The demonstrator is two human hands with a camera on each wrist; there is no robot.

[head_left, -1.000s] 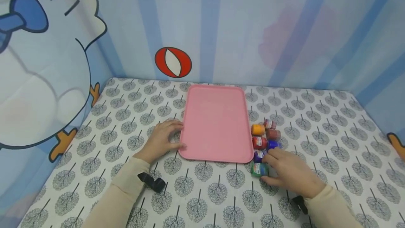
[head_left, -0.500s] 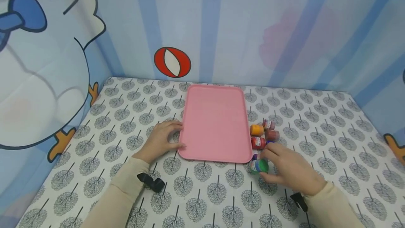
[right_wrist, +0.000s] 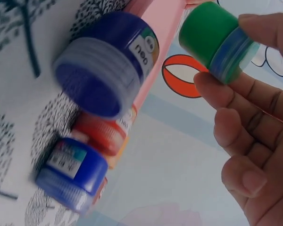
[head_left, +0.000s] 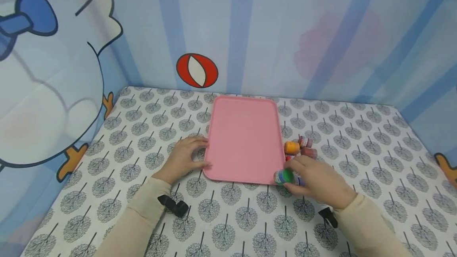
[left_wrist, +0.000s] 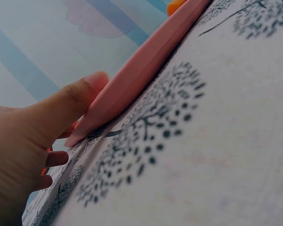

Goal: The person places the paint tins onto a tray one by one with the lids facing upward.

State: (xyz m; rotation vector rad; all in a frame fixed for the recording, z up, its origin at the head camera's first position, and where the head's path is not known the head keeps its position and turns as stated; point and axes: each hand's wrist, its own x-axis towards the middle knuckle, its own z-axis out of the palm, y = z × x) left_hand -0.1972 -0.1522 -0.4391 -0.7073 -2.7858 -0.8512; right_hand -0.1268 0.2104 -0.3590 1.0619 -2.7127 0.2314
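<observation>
My right hand [head_left: 321, 181] pinches a small green paint jar [right_wrist: 219, 42] between thumb and fingers, holding it raised over the near-right corner of the pink tray [head_left: 246, 138]. My left hand [head_left: 183, 158] rests against the tray's left edge with fingers extended; in the left wrist view its thumb [left_wrist: 97, 81] touches the rim. Below the right hand, a dark blue paint jar [right_wrist: 108, 61], another blue paint jar [right_wrist: 75, 169] and a red paint jar [right_wrist: 101, 132] lie on their sides beside the tray, partly hidden in the head view.
An orange jar [head_left: 291, 147], a brownish-red jar [head_left: 309, 153] and a jar with a pale label [head_left: 305, 142] lie along the tray's right edge. The tree-patterned tablecloth [head_left: 225, 225] runs back to a printed curtain [head_left: 271, 43].
My right hand has taken hold of the green paint jar, lifted it off the tablecloth and carried it left to the tray's near-right corner. The left hand stays at the tray's edge.
</observation>
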